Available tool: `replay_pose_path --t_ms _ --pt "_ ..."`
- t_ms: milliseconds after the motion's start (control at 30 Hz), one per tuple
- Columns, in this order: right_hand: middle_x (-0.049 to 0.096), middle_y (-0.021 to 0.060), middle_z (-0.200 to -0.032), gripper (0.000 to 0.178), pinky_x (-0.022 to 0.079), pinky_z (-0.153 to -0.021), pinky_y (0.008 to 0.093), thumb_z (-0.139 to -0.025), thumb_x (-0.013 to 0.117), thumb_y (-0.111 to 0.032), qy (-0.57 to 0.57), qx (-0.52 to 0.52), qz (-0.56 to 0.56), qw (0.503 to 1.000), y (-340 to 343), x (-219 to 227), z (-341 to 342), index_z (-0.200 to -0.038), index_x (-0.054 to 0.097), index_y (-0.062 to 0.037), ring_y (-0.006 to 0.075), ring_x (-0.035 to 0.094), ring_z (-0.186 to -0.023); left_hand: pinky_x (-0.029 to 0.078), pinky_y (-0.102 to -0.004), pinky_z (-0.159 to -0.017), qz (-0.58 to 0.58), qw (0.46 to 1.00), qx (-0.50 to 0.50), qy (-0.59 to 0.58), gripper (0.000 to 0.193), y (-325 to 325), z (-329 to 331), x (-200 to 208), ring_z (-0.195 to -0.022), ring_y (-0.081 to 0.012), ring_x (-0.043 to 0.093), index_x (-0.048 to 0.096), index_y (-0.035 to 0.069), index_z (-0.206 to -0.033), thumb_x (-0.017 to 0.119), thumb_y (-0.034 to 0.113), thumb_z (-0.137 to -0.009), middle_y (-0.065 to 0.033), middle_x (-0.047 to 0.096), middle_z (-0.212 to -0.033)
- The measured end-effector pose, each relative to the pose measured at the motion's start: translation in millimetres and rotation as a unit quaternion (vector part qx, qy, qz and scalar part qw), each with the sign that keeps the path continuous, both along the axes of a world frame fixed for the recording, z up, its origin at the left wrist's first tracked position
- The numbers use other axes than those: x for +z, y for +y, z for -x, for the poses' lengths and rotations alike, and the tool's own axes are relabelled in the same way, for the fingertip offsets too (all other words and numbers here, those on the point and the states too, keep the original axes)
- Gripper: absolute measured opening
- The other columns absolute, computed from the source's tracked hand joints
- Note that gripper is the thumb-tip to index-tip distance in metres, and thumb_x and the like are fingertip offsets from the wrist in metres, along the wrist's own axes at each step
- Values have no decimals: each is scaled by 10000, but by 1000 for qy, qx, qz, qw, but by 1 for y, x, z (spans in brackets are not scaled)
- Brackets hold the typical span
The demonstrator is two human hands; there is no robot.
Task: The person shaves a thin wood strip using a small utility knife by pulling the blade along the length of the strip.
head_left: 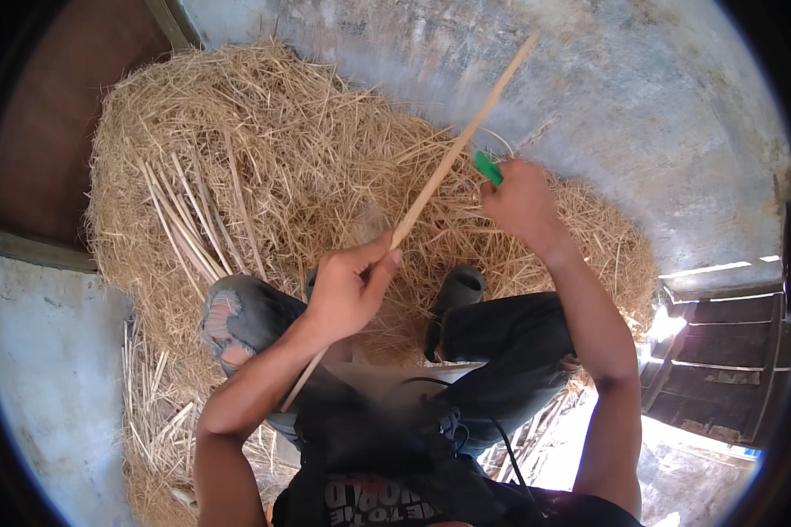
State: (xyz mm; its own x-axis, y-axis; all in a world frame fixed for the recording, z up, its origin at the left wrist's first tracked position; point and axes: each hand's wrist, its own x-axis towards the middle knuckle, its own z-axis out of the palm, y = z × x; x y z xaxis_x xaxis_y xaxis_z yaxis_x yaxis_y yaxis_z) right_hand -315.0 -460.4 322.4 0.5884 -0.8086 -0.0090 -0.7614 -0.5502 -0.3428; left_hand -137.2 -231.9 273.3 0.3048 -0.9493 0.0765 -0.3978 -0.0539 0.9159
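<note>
My left hand is closed around a long, flat, pale strip that looks like split bamboo. The strip slants up and to the right from my fingers toward the wall, and its lower end comes out below my wrist. Off to the right of the strip, my right hand grips a green tool in a closed fist. Only its green part shows clearly, and I cannot make out a blade. A thin pale curl arcs just above the tool.
A big heap of dry straw spreads before my knees. Several cut sticks lie on it at the left, near my torn jeans. A grey wall rises behind, and dark slatted boards stand at the right.
</note>
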Motion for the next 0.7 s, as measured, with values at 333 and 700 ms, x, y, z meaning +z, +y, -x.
replay_pose_path --t_ms 333,700 --pt "691 259 -780 188 584 -752 522 -771 704 -128 69 151 -64 984 62 -7 -27 -806 707 56 441 714 -799 411 -271 -515 25 998 37 40 333 -7 -4 -2 -555 -58 490 675 -78 -1272 667 133 -1015 -60 562 -630" --pt "680 270 -746 183 593 -740 494 -789 683 -104 42 87 -62 993 27 0 -26 -796 700 78 397 726 -763 333 -232 -550 -27 998 9 51 281 -1 -4 5 -642 -16 393 686 -21 -1290 608 113 -1056 73 474 -694"
